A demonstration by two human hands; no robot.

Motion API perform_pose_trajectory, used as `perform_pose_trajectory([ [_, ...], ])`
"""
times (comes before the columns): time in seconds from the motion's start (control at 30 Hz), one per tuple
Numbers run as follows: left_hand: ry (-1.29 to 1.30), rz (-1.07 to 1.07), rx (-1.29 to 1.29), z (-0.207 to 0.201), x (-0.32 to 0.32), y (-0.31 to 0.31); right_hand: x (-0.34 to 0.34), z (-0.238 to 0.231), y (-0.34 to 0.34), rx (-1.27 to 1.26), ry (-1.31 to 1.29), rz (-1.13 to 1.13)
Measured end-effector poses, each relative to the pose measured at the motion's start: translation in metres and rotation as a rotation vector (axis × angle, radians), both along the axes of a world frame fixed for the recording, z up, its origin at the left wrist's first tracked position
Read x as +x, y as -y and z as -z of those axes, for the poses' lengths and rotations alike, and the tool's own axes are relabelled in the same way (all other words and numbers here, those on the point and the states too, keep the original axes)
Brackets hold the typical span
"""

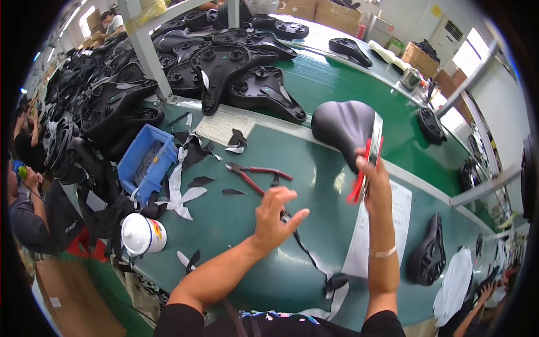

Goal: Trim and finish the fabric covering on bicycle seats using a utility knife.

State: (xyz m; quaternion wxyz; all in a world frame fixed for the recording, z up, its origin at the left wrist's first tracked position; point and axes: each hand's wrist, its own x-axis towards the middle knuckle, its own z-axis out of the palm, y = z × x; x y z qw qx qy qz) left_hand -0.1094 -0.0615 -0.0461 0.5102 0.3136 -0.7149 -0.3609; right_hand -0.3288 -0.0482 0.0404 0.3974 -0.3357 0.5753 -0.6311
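My right hand is closed round a slim red-handled tool with a long silver part pointing up; its exact kind is hard to make out. Just beyond those fingers is a black bicycle saddle, smooth side showing, nose toward me. Whether the hand also touches the saddle is unclear. My left hand hovers over the green table, thumb and fingers apart, with nothing visible in it. Red-handled cutting pliers lie just past its fingertips. A thin black and white strip trails across the table beside it.
A blue bin and a white lidded enamel mug stand at left among fabric scraps. Saddles pile up behind. A green conveyor belt runs beyond the table. Paper and another saddle lie at right.
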Motion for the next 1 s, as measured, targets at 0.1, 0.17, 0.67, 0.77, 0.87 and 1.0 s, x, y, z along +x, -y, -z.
perform_pose_trajectory([
  [0.1,0.094,-0.22,-0.359,-0.01,-0.005,-0.011,0.06,-0.027,-0.094,0.126,-0.166,-0.105],
  [0.17,0.215,-0.124,-0.484,-0.027,-0.015,-0.03,0.076,-0.031,-0.141,0.086,-0.487,-0.295],
  [0.67,-0.084,0.137,1.038,-0.063,0.109,-0.039,0.074,0.05,-0.23,0.035,-0.7,-0.161],
  [0.77,-0.023,0.196,1.083,-0.066,0.11,-0.039,0.069,0.032,-0.214,-0.197,-1.104,-0.287],
  [0.87,0.034,0.261,1.007,-0.078,0.096,-0.039,0.068,0.014,-0.196,-0.182,-1.396,-0.459],
  [1.0,0.091,0.279,0.895,-0.075,0.09,-0.033,0.064,0.018,-0.197,-0.004,-1.602,-0.576],
])
